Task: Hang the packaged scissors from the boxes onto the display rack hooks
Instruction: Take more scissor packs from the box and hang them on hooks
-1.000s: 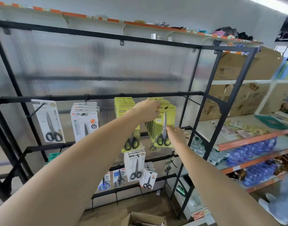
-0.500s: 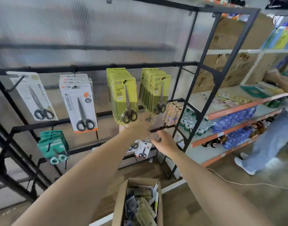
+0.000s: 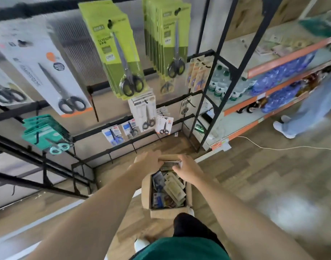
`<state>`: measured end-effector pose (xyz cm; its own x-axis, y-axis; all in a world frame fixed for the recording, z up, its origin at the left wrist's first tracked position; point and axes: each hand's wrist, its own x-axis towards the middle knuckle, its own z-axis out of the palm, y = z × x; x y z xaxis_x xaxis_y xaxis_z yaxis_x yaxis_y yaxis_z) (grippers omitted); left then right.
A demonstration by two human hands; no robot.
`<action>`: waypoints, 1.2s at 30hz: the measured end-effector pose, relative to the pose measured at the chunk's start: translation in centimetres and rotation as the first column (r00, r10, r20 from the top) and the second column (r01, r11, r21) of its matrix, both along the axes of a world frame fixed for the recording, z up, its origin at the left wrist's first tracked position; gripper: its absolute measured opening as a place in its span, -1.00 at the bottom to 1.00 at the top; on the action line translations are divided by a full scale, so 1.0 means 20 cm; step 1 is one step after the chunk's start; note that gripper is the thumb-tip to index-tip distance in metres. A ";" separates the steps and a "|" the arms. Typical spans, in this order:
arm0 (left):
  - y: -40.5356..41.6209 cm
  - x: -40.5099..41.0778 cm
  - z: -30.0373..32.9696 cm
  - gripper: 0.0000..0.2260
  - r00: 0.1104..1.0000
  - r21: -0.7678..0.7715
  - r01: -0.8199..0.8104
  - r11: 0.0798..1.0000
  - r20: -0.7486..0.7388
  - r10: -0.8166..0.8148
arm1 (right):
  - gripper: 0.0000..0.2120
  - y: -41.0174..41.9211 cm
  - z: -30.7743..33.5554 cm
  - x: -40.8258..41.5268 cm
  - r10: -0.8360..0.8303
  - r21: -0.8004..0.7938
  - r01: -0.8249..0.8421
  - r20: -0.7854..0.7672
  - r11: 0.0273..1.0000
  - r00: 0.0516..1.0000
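An open cardboard box (image 3: 169,212) stands on the floor below the black display rack (image 3: 203,94), filled with several packaged scissors (image 3: 175,190). Both my hands are down at the box's far end. My left hand (image 3: 149,162) curls its fingers over a pack (image 3: 169,163) at the far rim. My right hand (image 3: 188,168) grips the same pack from the right. On the rack's hooks hang yellow-green packs (image 3: 121,53), a second yellow-green stack (image 3: 170,34), white packs (image 3: 48,72), teal packs (image 3: 46,130) and small packs (image 3: 146,113) lower down.
A shelf unit (image 3: 284,55) with water bottles and blue packs stands right of the rack. Another person's legs (image 3: 311,109) are on the floor at the far right. A white cable (image 3: 273,148) runs across the wooden floor. My leg and shoe are just behind the box.
Both hands have left the yellow-green packs on the rack and dropped down into the box on the floor. My view has tilted down with them.
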<state>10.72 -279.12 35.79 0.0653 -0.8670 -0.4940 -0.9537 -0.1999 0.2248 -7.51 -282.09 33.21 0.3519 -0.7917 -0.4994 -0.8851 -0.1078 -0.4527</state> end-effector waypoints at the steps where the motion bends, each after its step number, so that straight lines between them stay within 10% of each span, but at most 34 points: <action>1: 0.01 -0.02 -0.01 -0.68 1.000 0.000 0.014 1.000 0.002 -0.014 | -0.45 -0.01 -0.06 -0.03 0.000 0.018 0.000 -0.005 1.000 1.000; 22: -0.46 -0.42 -0.79 -0.63 0.914 0.323 0.345 0.881 0.099 -0.394 | -0.43 -0.14 -0.92 -0.30 -0.413 0.380 0.402 -0.057 0.833 0.909; 36: -0.57 -0.30 -2.37 -0.66 0.678 0.397 0.675 0.621 -0.003 -0.735 | -0.44 -0.03 -2.25 -0.16 -0.634 0.386 0.639 -0.159 0.665 0.757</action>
<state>4.72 -290.45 -11.53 -0.3980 -0.4525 -0.7980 -0.8469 0.5156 0.1301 -10.77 -282.79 -11.83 -0.1700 -0.5534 -0.8154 -0.6754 0.6679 -0.3125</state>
